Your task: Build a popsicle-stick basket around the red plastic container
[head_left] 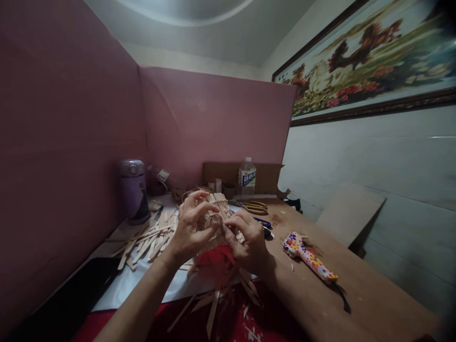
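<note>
A small structure of wooden craft sticks (221,200) is held up between my hands, its top sticks side by side like a panel. My left hand (192,223) curls around its left side, thumb and fingers closed on it. On the right, my right hand (247,237) has thumb and forefinger pinched together against the structure's near side; what lies between the fingertips is too small to make out. Loose craft sticks (156,242) are heaped left of my left hand. More sticks (213,308) lie below, over red cloth.
A floral glue gun (308,256) with a black cord lies on the brown tabletop (320,304) at right. Scissors (254,207) and blue-handled pliers (262,222) lie behind my right hand. A purple flask (134,192), a plastic bottle (247,178) and cardboard (221,170) stand farther back.
</note>
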A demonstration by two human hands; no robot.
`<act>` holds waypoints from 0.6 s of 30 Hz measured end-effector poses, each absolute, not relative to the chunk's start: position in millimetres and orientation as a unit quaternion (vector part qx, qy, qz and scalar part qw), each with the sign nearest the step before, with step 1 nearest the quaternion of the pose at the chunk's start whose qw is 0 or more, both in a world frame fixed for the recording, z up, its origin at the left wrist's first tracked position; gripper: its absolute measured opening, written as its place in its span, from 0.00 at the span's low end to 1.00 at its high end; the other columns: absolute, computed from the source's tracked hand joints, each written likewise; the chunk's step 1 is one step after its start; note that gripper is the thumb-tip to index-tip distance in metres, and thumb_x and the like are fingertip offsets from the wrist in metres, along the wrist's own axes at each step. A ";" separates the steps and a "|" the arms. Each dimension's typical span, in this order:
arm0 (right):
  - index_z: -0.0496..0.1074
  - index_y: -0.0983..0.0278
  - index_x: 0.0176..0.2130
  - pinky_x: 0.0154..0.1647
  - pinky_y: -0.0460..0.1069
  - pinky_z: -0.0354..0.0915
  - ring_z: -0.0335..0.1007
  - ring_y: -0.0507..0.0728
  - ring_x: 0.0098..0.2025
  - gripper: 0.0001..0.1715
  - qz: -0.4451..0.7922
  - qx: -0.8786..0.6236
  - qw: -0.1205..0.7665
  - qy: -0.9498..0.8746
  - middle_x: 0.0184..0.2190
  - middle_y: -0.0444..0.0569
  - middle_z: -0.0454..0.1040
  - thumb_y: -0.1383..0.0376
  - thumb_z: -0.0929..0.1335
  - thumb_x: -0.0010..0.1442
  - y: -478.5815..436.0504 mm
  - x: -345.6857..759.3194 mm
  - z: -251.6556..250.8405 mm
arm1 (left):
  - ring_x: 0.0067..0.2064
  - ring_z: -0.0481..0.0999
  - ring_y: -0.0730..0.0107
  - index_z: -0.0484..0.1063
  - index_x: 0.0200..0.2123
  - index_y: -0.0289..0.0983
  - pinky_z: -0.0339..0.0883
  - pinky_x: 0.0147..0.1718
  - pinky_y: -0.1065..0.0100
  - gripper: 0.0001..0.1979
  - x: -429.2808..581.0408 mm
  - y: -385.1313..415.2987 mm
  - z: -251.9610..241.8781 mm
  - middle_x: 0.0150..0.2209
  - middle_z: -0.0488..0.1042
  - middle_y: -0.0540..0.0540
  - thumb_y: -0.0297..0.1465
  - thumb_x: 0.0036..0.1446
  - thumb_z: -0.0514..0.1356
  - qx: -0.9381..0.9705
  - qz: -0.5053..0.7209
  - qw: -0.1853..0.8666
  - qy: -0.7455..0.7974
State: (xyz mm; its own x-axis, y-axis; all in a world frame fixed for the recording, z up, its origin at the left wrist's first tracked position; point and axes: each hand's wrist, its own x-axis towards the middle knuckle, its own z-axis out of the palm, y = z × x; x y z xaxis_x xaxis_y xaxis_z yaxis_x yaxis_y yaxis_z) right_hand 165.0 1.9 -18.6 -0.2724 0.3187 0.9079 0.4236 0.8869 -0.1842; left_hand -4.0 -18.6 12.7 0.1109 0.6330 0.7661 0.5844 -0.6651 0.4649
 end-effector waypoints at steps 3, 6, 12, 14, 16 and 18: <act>0.69 0.62 0.34 0.33 0.49 0.61 0.64 0.55 0.33 0.04 -0.051 -0.233 0.561 -0.793 0.29 0.46 0.66 0.70 0.65 0.60 2.1 165.0 -18.4 | 0.57 0.61 0.53 0.76 0.36 0.42 0.51 0.58 0.49 0.08 -3.6 -19.4 13.3 0.54 0.61 0.44 0.29 0.50 0.63 0.750 0.517 0.017 0.411; 0.69 0.62 0.34 0.33 0.49 0.61 0.64 0.55 0.33 0.04 -0.056 -0.237 0.564 -0.789 0.29 0.47 0.67 0.70 0.64 0.60 2.2 165.0 -18.1 | 0.58 0.60 0.52 0.77 0.35 0.43 0.50 0.58 0.49 0.07 -3.3 -20.3 14.3 0.55 0.61 0.43 0.33 0.50 0.64 0.757 0.508 0.014 0.412; 0.69 0.62 0.34 0.33 0.49 0.61 0.63 0.55 0.33 0.06 -0.045 -0.231 0.562 -0.793 0.29 0.47 0.66 0.72 0.65 0.57 1.9 165.6 -17.8 | 0.59 0.60 0.51 0.77 0.35 0.42 0.52 0.58 0.50 0.09 -2.8 -18.9 12.9 0.56 0.60 0.43 0.37 0.50 0.66 0.762 0.498 -0.018 0.415; 0.69 0.62 0.35 0.34 0.50 0.61 0.64 0.56 0.33 0.06 -0.034 -0.228 0.560 -0.796 0.30 0.47 0.67 0.72 0.64 0.57 1.4 166.0 -17.5 | 0.58 0.61 0.52 0.77 0.34 0.42 0.53 0.57 0.51 0.08 -3.0 -17.8 12.0 0.55 0.60 0.43 0.37 0.51 0.65 0.763 0.497 -0.027 0.413; 0.69 0.62 0.36 0.35 0.50 0.62 0.64 0.56 0.34 0.07 -0.025 -0.223 0.558 -0.799 0.31 0.48 0.67 0.72 0.64 0.57 0.9 166.6 -17.1 | 0.57 0.62 0.53 0.77 0.34 0.41 0.54 0.57 0.51 0.07 -3.5 -16.6 11.2 0.55 0.60 0.44 0.35 0.51 0.65 0.763 0.498 -0.033 0.412; 0.69 0.62 0.38 0.36 0.51 0.62 0.65 0.56 0.36 0.09 -0.019 -0.218 0.554 -0.803 0.33 0.49 0.68 0.73 0.64 0.57 1.1 167.2 -16.9 | 0.57 0.62 0.54 0.76 0.35 0.41 0.54 0.57 0.52 0.06 -4.4 -15.6 10.6 0.55 0.60 0.44 0.34 0.52 0.64 0.760 0.501 -0.035 0.413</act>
State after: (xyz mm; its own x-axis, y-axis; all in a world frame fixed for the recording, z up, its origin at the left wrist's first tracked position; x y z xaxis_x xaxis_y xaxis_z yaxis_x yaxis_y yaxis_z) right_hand 167.2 1.1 -16.9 -0.2910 0.3291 0.8983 0.3714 0.9042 -0.2109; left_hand -4.4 -15.6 10.6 0.1575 0.5926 0.7899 0.6632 -0.6562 0.3601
